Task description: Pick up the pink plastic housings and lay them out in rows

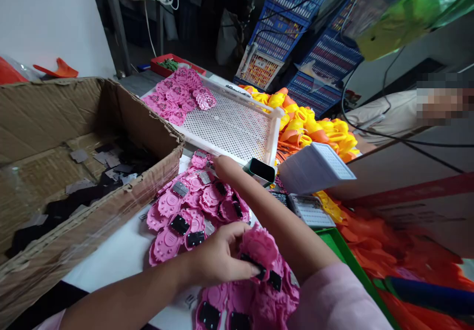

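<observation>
My left hand (225, 253) is closed on a pink plastic piece (259, 245), thumb on its dark part, above a stack of similar pink pieces (274, 298) at the bottom centre. My right arm reaches forward across the table, and my right hand (222, 167) is at the near edge of the white mesh tray (277, 137), by the far end of a pile of pink pieces (170, 243). Its fingers are mostly hidden. Many pieces in the pile carry black or grey rectangular plates.
A cardboard box (148, 187) with dark and grey flat pieces stands at the left. Beyond the right arm are a dark green container (261, 169), yellow-orange parts (303, 123) and a white box (314, 167). Another person's arm (388, 110) is at the right.
</observation>
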`<state>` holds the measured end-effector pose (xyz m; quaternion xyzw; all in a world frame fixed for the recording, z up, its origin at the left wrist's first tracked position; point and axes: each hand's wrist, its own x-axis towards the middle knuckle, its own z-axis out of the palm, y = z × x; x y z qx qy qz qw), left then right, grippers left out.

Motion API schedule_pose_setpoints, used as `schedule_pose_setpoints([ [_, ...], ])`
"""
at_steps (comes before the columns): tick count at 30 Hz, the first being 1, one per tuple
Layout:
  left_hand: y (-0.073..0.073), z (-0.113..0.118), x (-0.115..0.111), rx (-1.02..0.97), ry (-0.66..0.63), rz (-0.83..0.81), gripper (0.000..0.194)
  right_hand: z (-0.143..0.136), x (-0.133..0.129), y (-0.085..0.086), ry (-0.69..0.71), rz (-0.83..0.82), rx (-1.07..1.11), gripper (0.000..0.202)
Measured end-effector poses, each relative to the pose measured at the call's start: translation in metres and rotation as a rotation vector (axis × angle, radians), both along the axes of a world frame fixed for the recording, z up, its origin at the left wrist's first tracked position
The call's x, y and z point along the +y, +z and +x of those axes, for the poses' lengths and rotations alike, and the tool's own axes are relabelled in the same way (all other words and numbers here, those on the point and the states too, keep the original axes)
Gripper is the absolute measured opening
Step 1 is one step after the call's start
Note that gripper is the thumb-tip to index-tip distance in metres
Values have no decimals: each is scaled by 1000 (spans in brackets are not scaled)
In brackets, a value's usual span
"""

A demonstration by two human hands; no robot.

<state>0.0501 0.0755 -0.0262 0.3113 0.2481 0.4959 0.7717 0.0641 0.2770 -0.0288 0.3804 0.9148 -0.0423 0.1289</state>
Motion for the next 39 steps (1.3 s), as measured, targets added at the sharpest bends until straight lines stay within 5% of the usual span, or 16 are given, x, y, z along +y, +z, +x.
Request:
schedule_pose_setpoints([
  [7, -2, 0, 0, -5, -36, 48, 29, -13, 8, -8, -11, -19, -31, 28],
  [12, 2, -4, 2, -16, -14, -20, 37, -4, -6, 13, -64, -51, 155, 23],
  [18, 8, -4, 6, -28, 104, -146, 48, 66, -48, 59, -154, -164, 577, 27],
  [21, 8, -2, 8, -13, 179, -146, 49, 106, -79, 69, -182, -382, 1072, 13],
  [23, 5, 0, 9, 12, 215, -138, 53, 123, -99, 69, -165, -410, 1161, 9],
  [27, -2, 3, 9, 105, 206, -96, 48, 133, -129, 62, -136, -180, 1039, 13],
  [31, -7, 5, 5, 141, 172, -56, 49, 131, -137, 55, 55, 131, 929, 8],
  [39, -12, 10, 2, 231, 138, -19, 41, 136, -138, 50, 126, 230, 852, 9],
])
